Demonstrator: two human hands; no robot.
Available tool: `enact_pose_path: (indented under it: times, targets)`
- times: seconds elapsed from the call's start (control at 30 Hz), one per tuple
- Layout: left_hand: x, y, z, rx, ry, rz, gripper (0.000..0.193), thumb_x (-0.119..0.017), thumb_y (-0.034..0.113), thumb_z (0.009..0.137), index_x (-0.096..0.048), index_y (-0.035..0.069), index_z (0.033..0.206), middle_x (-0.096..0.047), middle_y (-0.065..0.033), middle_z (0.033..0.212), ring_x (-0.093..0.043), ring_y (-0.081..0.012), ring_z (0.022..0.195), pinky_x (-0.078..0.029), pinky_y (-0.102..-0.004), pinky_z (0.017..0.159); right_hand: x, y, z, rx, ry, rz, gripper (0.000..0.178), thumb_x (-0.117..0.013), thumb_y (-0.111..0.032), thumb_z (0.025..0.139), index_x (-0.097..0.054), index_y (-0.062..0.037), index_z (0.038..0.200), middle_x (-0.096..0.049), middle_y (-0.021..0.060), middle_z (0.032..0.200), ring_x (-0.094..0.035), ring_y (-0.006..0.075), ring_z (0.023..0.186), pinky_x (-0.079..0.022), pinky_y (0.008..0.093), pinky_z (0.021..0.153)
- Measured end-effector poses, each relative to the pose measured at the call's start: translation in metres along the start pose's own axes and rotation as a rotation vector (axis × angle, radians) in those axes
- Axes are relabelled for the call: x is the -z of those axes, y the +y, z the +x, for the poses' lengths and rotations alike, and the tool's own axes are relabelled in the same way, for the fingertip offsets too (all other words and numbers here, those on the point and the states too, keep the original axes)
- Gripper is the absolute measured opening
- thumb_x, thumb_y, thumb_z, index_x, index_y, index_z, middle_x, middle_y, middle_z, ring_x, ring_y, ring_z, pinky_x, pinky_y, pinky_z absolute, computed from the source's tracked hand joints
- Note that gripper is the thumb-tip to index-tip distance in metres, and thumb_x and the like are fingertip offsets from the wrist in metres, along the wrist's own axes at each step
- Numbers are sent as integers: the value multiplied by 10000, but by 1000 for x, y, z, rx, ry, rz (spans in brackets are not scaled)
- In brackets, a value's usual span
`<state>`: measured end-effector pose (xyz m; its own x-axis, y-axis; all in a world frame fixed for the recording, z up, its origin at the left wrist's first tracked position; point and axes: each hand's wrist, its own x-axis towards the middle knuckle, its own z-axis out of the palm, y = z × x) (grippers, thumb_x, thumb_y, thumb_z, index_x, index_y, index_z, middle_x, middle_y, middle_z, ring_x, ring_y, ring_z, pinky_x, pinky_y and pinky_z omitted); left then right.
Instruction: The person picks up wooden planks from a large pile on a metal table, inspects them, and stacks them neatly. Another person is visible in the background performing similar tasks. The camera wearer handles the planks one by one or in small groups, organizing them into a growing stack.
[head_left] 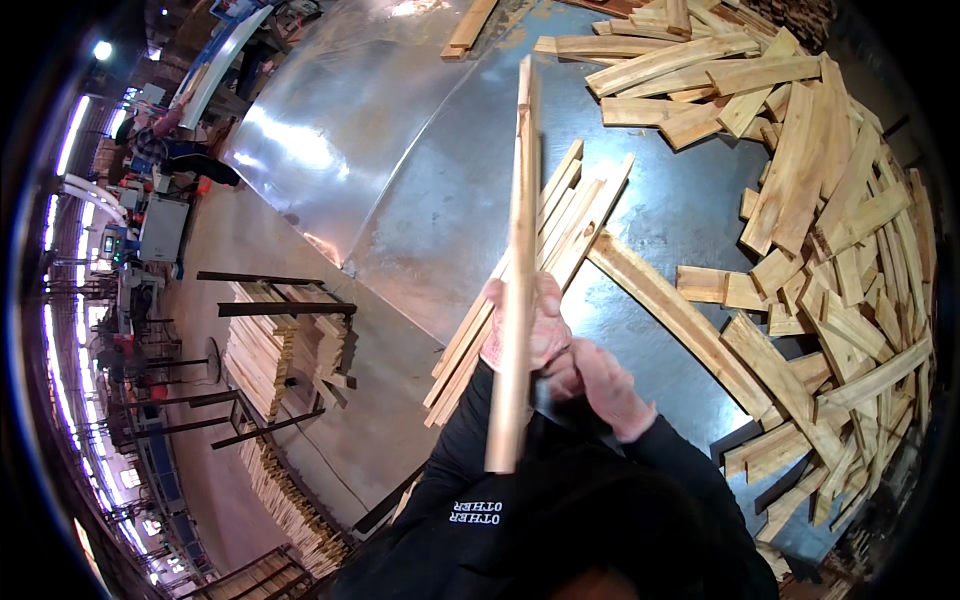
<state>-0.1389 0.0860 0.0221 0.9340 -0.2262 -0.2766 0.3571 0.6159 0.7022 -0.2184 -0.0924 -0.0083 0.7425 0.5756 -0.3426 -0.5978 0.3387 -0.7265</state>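
Note:
A long narrow wooden board [521, 220] stands on edge in front of me, its far end raised over the table. My left hand [535, 325] is closed around the board's lower half, fingers on one side and thumb on the other. Close beside the left wrist is my right hand [605, 385], its fingers bent and partly blurred. Whether these fingers pinch a sleeve or something else is hidden. Under and behind the held board, several narrow strips [585, 225] lie side by side on the metal tabletop [430, 200].
A large loose pile of boards [800, 190] covers the table's right side. One longer board [680, 320] slants from the strips toward it. Two short boards [468, 28] lie at the far edge. Left of the table stands a rack of stacked strips [262, 350]; a person [150, 145] is among machines beyond.

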Motion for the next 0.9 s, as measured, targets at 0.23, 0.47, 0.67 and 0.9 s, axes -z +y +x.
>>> enact_pose_path:
  times: [0.23, 0.47, 0.67, 0.9]
  targets:
    - [-39, 53, 32, -109, -22, 1249, 848, -741, 562, 822, -493, -50, 1355, -617, -219, 1139, -613, -296, 1086, -496, -424, 906, -43, -73, -29, 96, 120, 44, 289, -646, -154, 982, -606, -43, 1246, -659, 109, 1059, -683, 232, 917, -579, 392, 846]
    - [11, -12, -31, 20, 263, 2176, 1278, -839, 635, 606, -254, -29, 1529, -240, -362, 1558, -180, -518, 1472, -145, -591, 1205, 90, -321, 100, 636, 957, -2339, 650, -663, -218, 898, -419, -28, 1470, -519, 225, 1414, -513, 352, 1309, -444, 411, 1078]
    - [34, 9, -19, 136, 475, 2030, 1285, -876, 537, 616, -207, -2, 1571, -303, -336, 1552, -358, -442, 1420, -255, -511, 1194, 162, -278, -44, 640, 1665, -1537, 994, -718, -580, 799, -371, 23, 1509, -454, 249, 1497, -391, 395, 1422, -288, 459, 1189]
    - [20, 16, -26, 123, 525, 2001, 1189, -884, 439, 627, -252, 58, 1560, -512, -292, 1376, -487, -454, 1293, -401, -508, 1089, 239, -93, -294, -405, 2182, -1071, 993, -783, -486, 738, -341, 73, 1430, -562, 332, 1292, -534, 452, 1234, -435, 476, 1060]
